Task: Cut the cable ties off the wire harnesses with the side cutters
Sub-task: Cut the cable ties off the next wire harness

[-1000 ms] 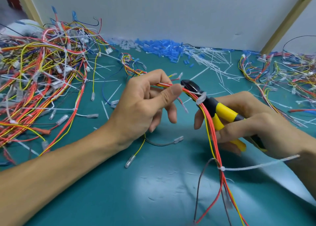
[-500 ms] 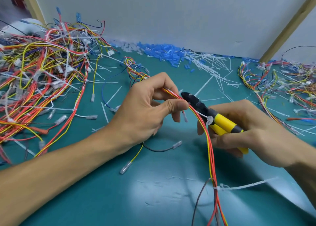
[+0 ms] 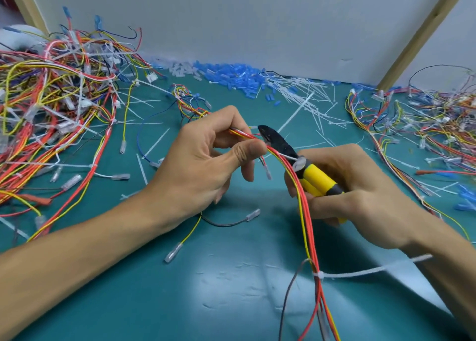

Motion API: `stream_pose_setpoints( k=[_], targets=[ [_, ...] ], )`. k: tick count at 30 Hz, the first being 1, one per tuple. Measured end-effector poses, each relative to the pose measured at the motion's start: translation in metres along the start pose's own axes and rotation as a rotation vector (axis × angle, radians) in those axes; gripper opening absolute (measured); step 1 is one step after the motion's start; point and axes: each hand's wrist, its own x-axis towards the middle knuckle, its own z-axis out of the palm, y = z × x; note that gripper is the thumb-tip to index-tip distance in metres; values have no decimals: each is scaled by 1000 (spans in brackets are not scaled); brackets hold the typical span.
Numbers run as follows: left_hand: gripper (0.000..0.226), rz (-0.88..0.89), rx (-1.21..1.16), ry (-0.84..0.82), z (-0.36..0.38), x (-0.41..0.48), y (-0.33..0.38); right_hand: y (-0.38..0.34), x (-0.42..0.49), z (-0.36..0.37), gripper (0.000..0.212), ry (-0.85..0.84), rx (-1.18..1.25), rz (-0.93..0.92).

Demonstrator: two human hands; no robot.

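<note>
Yellow cutters (image 3: 317, 181) sit gripped in the right hand (image 3: 360, 193); the left hand (image 3: 201, 165) pinches the harness (image 3: 304, 212). Nip only the tie (image 3: 319, 274), never wires.

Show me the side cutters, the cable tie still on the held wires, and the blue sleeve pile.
side cutters (image 3: 318, 179), head view, yellow handle.
cable tie (image 3: 319, 274), head view, lock around the wires (image 3: 306, 219).
blue sleeve pile (image 3: 231, 76), head view, middle of the heap.
</note>
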Motion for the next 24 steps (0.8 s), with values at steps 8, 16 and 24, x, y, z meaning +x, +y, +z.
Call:
stream_pose_setpoints(
  k=[8, 16, 24],
  targets=[
    [19, -109, -4, -77, 0, 2, -4, 14, 6, 3, 22, 162, -274, -17],
    [57, -241, -290, 91, 0, 2, 6, 19, 9, 12, 22, 256, -364, -10],
    [48, -273, -442, 59, 1, 3, 9, 15, 8, 11, 18, 241, -321, -45]
  ],
)
